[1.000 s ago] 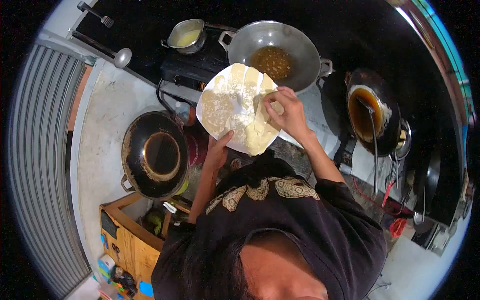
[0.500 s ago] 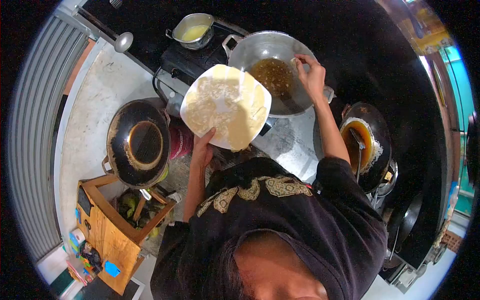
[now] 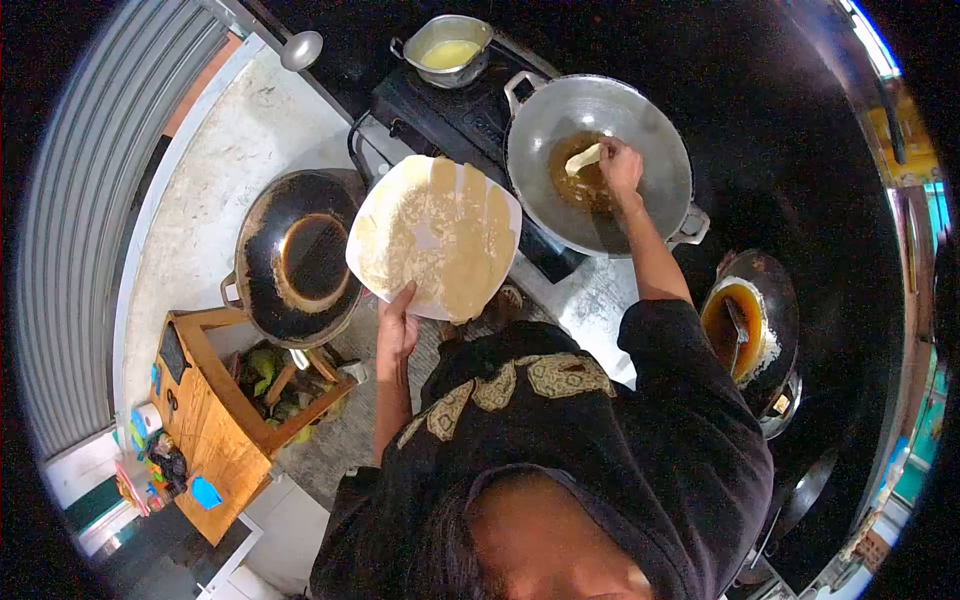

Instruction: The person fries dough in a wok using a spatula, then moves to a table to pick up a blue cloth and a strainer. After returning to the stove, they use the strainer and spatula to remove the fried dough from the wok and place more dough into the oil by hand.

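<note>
My left hand (image 3: 399,325) grips the near edge of a white square plate (image 3: 361,285), thumb on top. Flat pale strips dusted with white powder (image 3: 465,240) cover most of the plate. Over the big silver wok (image 3: 655,150), my right hand (image 3: 622,170) is closed on one end of a pale strip (image 3: 583,160). That strip hangs just over the brown oil (image 3: 565,190) in the wok's bottom, overlapping it in this view. The plate is held to the left of the wok, in front of my body.
A small pot of yellow liquid (image 3: 448,54) stands on the black stove (image 3: 400,100). Left is a dark wok (image 3: 262,290) with brown liquid. Another dark pan (image 3: 775,290) at right holds orange-brown liquid and a ladle. A wooden table (image 3: 215,450) stands lower left.
My right hand has moved from the wok's right side to over its middle, now with the pale strip extending from it. The plate has shifted slightly left, and the view has turned.
</note>
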`<state>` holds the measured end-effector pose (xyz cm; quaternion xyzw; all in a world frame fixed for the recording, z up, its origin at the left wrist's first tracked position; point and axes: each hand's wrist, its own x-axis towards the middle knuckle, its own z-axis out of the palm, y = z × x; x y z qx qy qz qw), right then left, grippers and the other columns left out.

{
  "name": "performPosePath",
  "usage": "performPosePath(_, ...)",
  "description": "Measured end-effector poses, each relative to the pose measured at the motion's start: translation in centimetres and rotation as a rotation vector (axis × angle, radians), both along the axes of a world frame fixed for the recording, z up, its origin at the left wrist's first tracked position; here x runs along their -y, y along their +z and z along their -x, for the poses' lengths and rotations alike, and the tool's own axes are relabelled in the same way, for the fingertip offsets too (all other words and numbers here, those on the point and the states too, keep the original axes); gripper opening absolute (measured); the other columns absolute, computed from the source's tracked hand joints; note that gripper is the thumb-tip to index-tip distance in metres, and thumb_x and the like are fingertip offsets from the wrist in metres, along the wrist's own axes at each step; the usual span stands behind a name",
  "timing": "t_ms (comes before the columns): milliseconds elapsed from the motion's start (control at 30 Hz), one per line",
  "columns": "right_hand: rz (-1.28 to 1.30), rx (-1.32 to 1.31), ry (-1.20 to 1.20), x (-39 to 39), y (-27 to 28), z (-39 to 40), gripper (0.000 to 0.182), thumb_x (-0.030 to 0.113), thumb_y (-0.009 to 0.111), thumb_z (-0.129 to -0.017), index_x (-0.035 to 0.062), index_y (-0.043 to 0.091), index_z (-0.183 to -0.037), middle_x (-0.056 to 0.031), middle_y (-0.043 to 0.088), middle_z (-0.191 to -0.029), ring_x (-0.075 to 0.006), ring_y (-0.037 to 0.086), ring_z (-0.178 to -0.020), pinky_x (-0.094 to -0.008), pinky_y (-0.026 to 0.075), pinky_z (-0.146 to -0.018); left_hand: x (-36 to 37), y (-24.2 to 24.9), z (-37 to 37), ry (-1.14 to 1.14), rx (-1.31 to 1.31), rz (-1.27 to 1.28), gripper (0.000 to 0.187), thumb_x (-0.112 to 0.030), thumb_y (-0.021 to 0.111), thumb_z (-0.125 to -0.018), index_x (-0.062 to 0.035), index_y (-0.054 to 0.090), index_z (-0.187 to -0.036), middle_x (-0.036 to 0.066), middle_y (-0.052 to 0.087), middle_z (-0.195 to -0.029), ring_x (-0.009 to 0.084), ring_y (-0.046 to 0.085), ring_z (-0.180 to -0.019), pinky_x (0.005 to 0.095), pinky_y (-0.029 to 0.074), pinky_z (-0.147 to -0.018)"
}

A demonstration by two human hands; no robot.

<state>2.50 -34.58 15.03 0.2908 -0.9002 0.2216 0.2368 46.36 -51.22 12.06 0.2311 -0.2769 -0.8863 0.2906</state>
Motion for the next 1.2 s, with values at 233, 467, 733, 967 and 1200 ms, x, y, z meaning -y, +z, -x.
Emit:
performPosePath(233, -0.245, -0.091, -0.172, -3.9, -0.9, 4.5, 0.016, 0.021, 0.062, -0.076, 0.0128, 0.069, -0.088, -0.0131, 0.066, -0.077, -0.0314, 0.064, -0.073, -0.0392, 0.050, -0.070, 0.2, 1.1, 0.0, -0.063, -0.015, 0.033, 0.055, -0.004, 0.058, -0.081, -0.0011, 0.034, -0.131, 0.013, 0.048, -0.126, 0.0262, 0.047, -0.116, 0.0380, 0.038, -0.098)
performPosePath(467, 0.139, 0.105, 0.044, -2.6, 8.3, -3.8, 0.029, 0.033, 0.061, -0.081, 0.0092, 0.069, -0.094, -0.0157, 0.067, -0.088, -0.0286, 0.065, -0.083, -0.0351, 0.049, -0.074, 0.5, 3.0, 0.3, -0.238, -0.052, 0.193, 0.056, -0.008, 0.062, -0.080, 0.0009, 0.036, -0.129, 0.011, 0.052, -0.119, 0.0228, 0.052, -0.110, 0.0361, 0.041, -0.093)
performPosePath(733, 0.107, 1.026, 0.408, 1.6, 11.7, -11.1, 0.042, 0.043, 0.059, -0.083, 0.0053, 0.067, -0.100, -0.0152, 0.067, -0.085, -0.0202, 0.065, -0.080, -0.0323, 0.049, -0.075, 2.7, 4.0, 7.3, -0.452, -0.017, 0.098, 0.062, -0.008, 0.064, -0.079, 0.0004, 0.032, -0.131, 0.012, 0.049, -0.122, 0.0226, 0.050, -0.112, 0.0351, 0.041, -0.093)
performPosePath(967, 0.063, 0.148, 0.289, -0.6, 13.1, -15.9, 0.038, 0.026, 0.066, -0.075, 0.0083, 0.063, -0.109, -0.0155, 0.062, -0.099, -0.0333, 0.057, -0.091, -0.0389, 0.043, -0.086, 2.2, 5.4, 8.3, -0.454, -0.044, 0.074, 0.066, -0.008, 0.065, -0.079, -0.0006, 0.029, -0.133, 0.011, 0.047, -0.125, 0.0224, 0.047, -0.115, 0.0351, 0.039, -0.095)
performPosePath(1200, -0.149, 0.000, 0.391, 0.3, 11.5, -20.2, 0.036, 0.026, 0.063, -0.077, 0.0172, 0.063, -0.112, -0.0174, 0.042, -0.129, -0.0378, 0.034, -0.119, -0.0474, 0.026, -0.100, 2.6, 5.7, 8.3, -0.495, -0.076, 0.093, 0.070, -0.011, 0.067, -0.078, -0.0012, 0.027, -0.134, 0.011, 0.045, -0.128, 0.0225, 0.043, -0.119, 0.0355, 0.032, -0.100)
